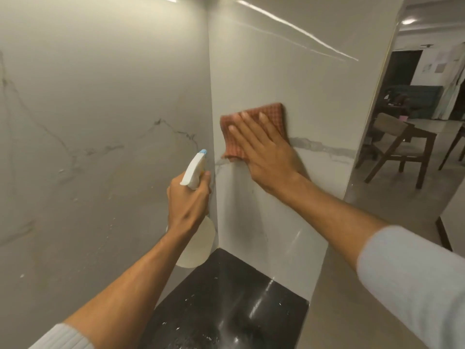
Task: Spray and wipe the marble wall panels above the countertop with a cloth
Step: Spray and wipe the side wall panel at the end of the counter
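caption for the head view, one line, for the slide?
Right hand presses checked cloth to marble side panel; left hand holds spray bottle.

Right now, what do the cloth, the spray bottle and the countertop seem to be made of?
Cloth: woven fabric, likely cotton, matte; checked weave shows. Spray bottle: translucent plastic with white trigger head. Countertop: dark polished stone, perhaps granite; it reflects light glossily.

- The cloth (254, 127) lies flat on the right wall panel (289, 79), under the right hand (266, 152).
- The spray bottle (195, 217), in the left hand (188, 197), sits left of the cloth, near the corner.
- The counter (226, 306) lies below both panels.
- A chair (400, 147) stands beyond the panel's right edge, seemingly in another room.
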